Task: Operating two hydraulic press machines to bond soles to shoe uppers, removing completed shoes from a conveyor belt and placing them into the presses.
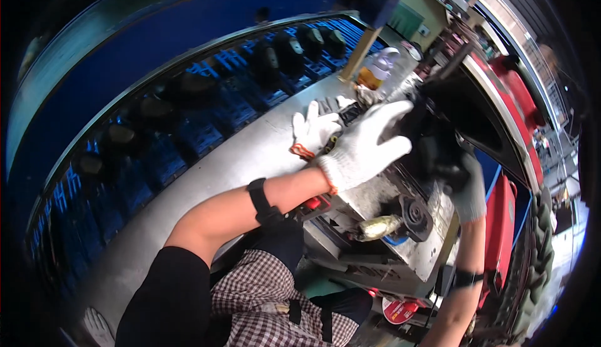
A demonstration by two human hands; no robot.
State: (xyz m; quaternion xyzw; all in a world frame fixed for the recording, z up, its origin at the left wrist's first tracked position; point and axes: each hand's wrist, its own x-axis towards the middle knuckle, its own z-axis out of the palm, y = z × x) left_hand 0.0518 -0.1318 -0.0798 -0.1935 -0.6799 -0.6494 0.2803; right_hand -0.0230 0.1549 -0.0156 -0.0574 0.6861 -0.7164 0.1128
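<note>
My left hand [369, 147], in a white knit glove with an orange cuff edge, is raised over the workbench with its fingers apart and nothing in them. My right hand [469, 190], in a greyed glove, is closed on a glossy black object [441, 156], blurred and dark, whose kind I cannot make out. Below and between the hands, a dark round machine part [413, 217] with a cloth- or tape-wrapped handle [379, 228] sits on the worn bench top [369, 198]. A spare white glove [313, 128] lies just left of my left hand.
On my left runs a blue-lit conveyor [206, 140] bearing several dark shoe-like pieces [288, 53], edged by a metal ledge [206, 172]. A bottle of amber liquid [372, 75] stands at the back. Red machinery [501, 222] rises at the right.
</note>
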